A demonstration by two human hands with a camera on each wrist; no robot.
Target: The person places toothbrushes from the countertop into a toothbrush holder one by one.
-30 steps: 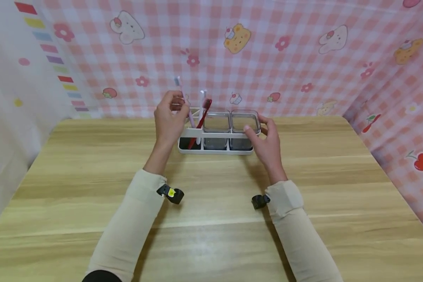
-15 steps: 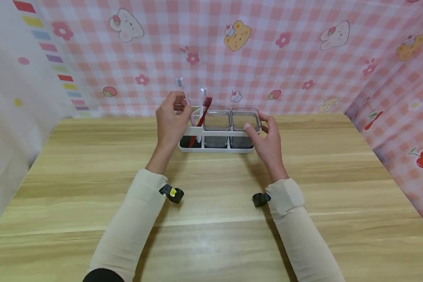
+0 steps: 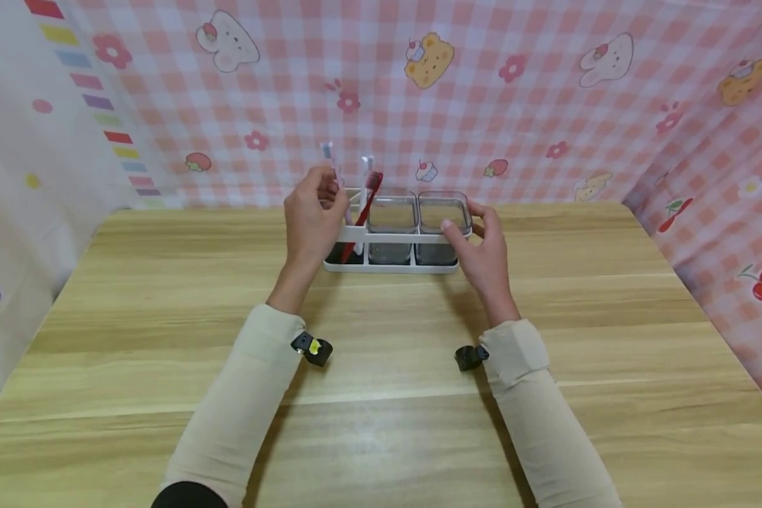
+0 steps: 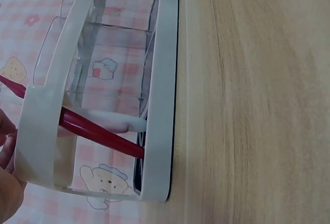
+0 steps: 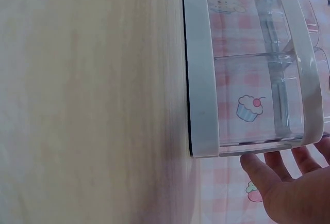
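Observation:
In the head view a white toothbrush holder (image 3: 390, 269) stands upright at the back of the table. My left hand (image 3: 310, 220) is at its left end, pinching a pale pink toothbrush (image 3: 339, 176) bristles up; the brush's lower end overlaps the left compartment. A red toothbrush (image 3: 368, 202) and a white toothbrush (image 3: 364, 185) lean in that same compartment; their handles cross in the left wrist view. Two clear cups (image 3: 391, 215) fill the other compartments. My right hand (image 3: 485, 262) grips the holder's right end, thumb in front at the cup's rim, fingers round the side.
Pale wood tabletop (image 3: 381, 423) spreads in front of the holder and to both sides. Close behind it hangs a pink checked cloth (image 3: 381, 85) with printed animals. A white curtain (image 3: 32, 176) borders the left, and more checked cloth the right.
My left hand has lowered the pale pink toothbrush slightly and shifted it a little right. The right hand keeps its grip on the holder. The head view has tilted slightly.

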